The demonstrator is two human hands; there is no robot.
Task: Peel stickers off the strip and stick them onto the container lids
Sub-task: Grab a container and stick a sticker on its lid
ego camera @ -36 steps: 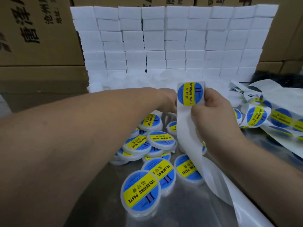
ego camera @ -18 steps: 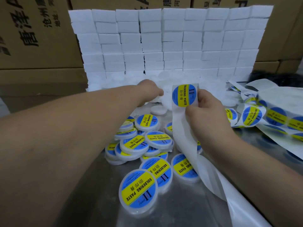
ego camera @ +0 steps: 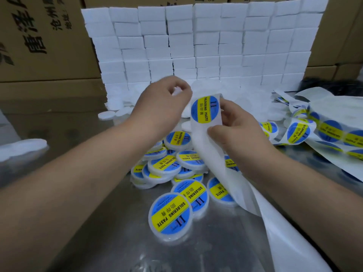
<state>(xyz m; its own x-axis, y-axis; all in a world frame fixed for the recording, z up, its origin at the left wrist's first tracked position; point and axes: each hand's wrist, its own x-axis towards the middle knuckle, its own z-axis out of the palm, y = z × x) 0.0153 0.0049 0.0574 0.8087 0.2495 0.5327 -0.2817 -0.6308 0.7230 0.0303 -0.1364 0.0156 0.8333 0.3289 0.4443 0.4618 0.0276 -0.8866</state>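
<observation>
My right hand [ego camera: 233, 126] grips the white backing strip [ego camera: 204, 150], held upright; a round blue and yellow "Soldering Paste" sticker [ego camera: 205, 111] sits at its top end. My left hand [ego camera: 167, 101] is raised just left of that sticker, its fingers curled round a small white unlabelled lid [ego camera: 176, 91], mostly hidden in the hand. Below both hands lies a pile of labelled white lids [ego camera: 172, 163] on the metal table [ego camera: 117, 242]. The strip's empty tail trails down to the lower right.
A wall of stacked white boxes [ego camera: 206, 46] stands behind, with loose unlabelled white lids [ego camera: 107, 115] at its foot. More sticker strip [ego camera: 334, 132] lies coiled at the right. Cardboard cartons [ego camera: 39, 36] fill the back left and right.
My left hand went forward to the white lids behind the pile and has come back up holding one, close to the sticker. My right hand kept the strip upright.
</observation>
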